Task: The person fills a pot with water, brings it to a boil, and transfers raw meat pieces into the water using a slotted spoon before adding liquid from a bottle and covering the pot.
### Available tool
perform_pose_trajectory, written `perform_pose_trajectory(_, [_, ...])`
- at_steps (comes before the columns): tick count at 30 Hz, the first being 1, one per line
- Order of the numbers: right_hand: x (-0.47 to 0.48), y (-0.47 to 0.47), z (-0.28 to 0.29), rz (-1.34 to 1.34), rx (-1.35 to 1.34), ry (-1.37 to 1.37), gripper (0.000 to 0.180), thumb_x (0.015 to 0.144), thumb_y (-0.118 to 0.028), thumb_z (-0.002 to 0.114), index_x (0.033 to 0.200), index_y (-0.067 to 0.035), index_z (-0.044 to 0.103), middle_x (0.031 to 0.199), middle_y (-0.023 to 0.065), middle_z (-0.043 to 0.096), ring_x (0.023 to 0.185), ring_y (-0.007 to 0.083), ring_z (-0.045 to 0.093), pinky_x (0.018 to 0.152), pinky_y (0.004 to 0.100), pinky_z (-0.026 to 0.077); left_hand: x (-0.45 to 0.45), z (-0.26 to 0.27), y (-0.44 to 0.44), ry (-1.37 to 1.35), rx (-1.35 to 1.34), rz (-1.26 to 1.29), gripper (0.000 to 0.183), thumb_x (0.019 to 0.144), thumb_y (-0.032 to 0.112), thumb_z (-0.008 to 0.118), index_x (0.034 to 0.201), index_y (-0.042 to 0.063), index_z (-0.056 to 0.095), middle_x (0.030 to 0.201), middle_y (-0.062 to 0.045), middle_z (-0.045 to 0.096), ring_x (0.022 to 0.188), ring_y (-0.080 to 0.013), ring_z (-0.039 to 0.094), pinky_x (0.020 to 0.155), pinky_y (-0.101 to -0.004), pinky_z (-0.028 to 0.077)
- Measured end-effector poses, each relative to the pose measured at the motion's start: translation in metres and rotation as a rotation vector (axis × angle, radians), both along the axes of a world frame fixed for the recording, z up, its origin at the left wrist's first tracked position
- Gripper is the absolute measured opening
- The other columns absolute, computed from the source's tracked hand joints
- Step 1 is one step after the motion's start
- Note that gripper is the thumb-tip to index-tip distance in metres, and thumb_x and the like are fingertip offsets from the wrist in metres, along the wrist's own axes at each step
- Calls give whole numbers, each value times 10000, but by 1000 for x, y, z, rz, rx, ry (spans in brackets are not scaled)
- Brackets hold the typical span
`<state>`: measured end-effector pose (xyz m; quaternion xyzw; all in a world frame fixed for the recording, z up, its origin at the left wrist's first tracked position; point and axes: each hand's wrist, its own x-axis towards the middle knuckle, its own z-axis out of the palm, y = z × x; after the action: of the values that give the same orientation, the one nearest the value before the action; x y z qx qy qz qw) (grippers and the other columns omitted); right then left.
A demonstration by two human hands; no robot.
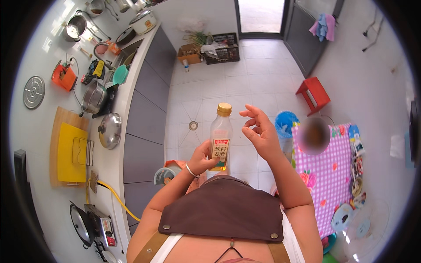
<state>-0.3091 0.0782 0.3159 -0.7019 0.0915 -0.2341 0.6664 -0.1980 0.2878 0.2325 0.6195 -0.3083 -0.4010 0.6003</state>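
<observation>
My left hand [201, 160] grips the lower part of a clear bottle [221, 131] and holds it upright in front of my chest. The bottle has a gold cap [224, 109] in place and a label that bears writing. Amber liquid shows near its bottom; the label and my fingers hide part of the inside. To the right of the cap, my right hand [261, 133] hangs in the air with fingers curled and apart, touching nothing. Below both hands is the bib of a brown apron [223, 208].
A counter [139, 65] on the left carries a pot [94, 97], a lid [110, 131] and a yellow cutting board [72, 153]. On the right stand a table with a checked cloth [329, 184], a blue bin [286, 121] and a red stool [314, 95]. Crates [223, 54] sit near the doorway.
</observation>
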Motion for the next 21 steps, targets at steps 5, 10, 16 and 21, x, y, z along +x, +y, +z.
perform_pose_trajectory(5, [96,-31,18,125,-352,-17,518,814,1,545,1312,-66,420,1226,112,525,840,158,553,668,245,478,87,-2,-14,374,-73,-14,545,696,184,698,1156,13,461,993,-122,616,903,-221,626,817,-357,509])
perform_pose_trajectory(10, [207,-61,18,118,-745,-122,473,819,33,511,1282,-39,449,1231,156,522,924,239,588,802,320,501,180,-17,-48,475,-200,-161,586,651,175,673,1168,3,458,976,-122,614,878,-216,624,799,-356,508])
perform_pose_trajectory(16, [306,-97,25,139,-555,17,424,806,24,554,1225,-13,500,1137,142,581,852,210,608,708,296,516,273,4,-89,279,-146,-37,512,683,79,615,1170,1,477,972,-75,598,875,-149,590,797,-311,481])
perform_pose_trajectory(21, [391,-129,21,196,-468,50,444,777,-46,645,1202,-7,521,1001,133,609,713,157,595,612,268,489,336,1,-116,-400,60,278,406,675,93,646,1055,18,525,874,-98,597,802,-200,598,703,-328,483])
